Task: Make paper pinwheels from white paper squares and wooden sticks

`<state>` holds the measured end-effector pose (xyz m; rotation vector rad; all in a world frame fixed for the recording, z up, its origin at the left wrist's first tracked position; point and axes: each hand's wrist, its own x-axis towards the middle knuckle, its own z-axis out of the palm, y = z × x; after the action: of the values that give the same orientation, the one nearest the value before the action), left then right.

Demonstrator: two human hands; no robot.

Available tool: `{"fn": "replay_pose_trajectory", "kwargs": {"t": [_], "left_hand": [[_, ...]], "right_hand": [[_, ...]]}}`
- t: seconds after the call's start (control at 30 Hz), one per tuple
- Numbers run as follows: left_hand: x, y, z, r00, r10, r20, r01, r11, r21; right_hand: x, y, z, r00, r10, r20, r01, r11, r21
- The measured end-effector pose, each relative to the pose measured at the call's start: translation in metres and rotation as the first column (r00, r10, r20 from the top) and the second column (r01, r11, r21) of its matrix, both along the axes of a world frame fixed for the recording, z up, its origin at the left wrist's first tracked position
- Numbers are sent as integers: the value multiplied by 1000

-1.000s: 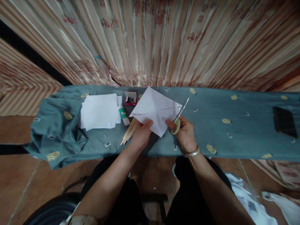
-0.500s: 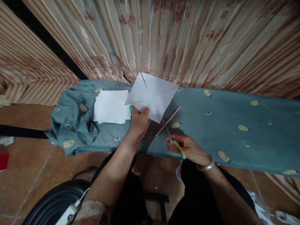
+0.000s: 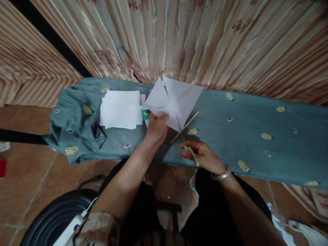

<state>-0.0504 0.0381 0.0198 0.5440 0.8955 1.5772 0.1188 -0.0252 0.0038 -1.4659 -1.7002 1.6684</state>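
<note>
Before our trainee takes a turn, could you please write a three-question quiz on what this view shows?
1. Multiple choice: what does the right hand hold?
A) a mug
B) scissors
C) a paintbrush

2. True or false: the stack of paper lies to the right of the sheet that the left hand grips.

3. Short answer: which thin, straight thing lies on the cloth, partly crossed from view by the scissors?

Key:
1. B, scissors.
2. False; the stack of paper lies to the left of the sheet.
3. A stick.
</note>
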Motion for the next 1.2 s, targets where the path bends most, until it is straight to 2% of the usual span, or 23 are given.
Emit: {"fn": "replay_pose_trajectory", "kwargs": {"t": [0.2, 0.53, 0.87, 1.2], "left_hand": [[4, -4, 2, 1000, -24, 11, 25, 999, -48], [3, -4, 2, 1000, -28, 3, 28, 999, -32], [3, -5, 3, 1000, -19, 16, 20, 998, -58], [3, -5, 6, 1000, 2, 15, -1, 996, -89]], "right_hand": [[-1, 2, -2, 1000, 1, -13, -1, 1000, 14], [-5, 4, 7, 998, 6, -68, -8, 999, -39], [-9, 5, 5, 994, -42, -100, 38, 998, -41], [-8, 3, -1, 977, -141, -161, 114, 979, -171]]}}
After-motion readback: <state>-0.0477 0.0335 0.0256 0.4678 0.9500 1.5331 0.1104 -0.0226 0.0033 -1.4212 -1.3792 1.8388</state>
